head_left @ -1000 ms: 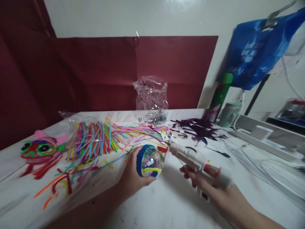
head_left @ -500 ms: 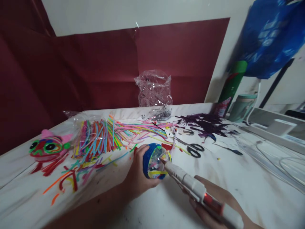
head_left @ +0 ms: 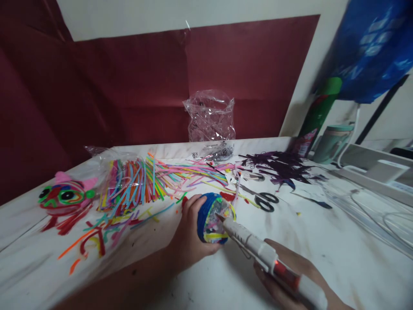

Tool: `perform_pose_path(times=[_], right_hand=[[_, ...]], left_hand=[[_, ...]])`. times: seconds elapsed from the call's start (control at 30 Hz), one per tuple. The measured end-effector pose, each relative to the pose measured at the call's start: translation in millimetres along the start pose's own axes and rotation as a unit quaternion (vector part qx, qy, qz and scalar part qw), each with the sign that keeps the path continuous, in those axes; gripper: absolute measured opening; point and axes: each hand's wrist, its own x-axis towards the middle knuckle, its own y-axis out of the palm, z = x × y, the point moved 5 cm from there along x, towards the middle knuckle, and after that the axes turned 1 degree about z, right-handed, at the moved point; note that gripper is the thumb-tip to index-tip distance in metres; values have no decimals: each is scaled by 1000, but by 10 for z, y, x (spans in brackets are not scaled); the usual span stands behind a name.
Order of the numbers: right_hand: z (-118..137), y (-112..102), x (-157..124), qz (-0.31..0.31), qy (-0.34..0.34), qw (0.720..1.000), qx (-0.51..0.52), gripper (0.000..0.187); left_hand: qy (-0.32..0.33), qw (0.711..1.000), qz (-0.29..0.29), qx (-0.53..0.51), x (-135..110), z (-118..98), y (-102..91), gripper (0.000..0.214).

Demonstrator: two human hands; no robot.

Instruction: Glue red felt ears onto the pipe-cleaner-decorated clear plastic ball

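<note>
My left hand is wrapped round a ball covered in part with blue pipe cleaners. On its right side a clear patch edged in yellow and green shows. In my right hand is a white hot glue gun with a glowing red light on its body. The gun's nozzle points left at the clear patch, at or very near its surface; whether it touches I cannot tell. Beyond the ball lies a pair of black-handled scissors.
Bundled colourful pipe cleaners lie left of centre, with cut pieces nearer me. A pink-eared figure stands far left. Dark purple strips, a clear plastic bag, a green mug and cables are behind and to the right.
The ball and my left hand sit slightly further right in view. The glue gun's nozzle now appears further left on the clear patch. The view itself has shifted a little.
</note>
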Motion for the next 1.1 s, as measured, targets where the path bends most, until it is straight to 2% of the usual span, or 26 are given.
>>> perform_pose_path(times=[0.07,0.23,0.37,0.6,0.9,1.1], right_hand=[[-28,51,-12,30,6,1000,-4,26],[33,73,102,99,64,990,75,19],[87,20,178,80,89,987,111,23],[85,23,184,101,93,982,130,24],[48,-41,168,83,98,982,138,16],[45,-64,167,93,90,983,131,9]], left_hand=[[-3,1000,2,-1,-2,2,5,99],[-2,1000,3,-4,13,-14,-2,96],[-2,1000,4,-4,20,-14,-13,98],[13,1000,1,0,10,-25,-12,98],[7,1000,11,-4,23,-5,-14,99],[18,1000,23,-3,9,-20,-11,98]])
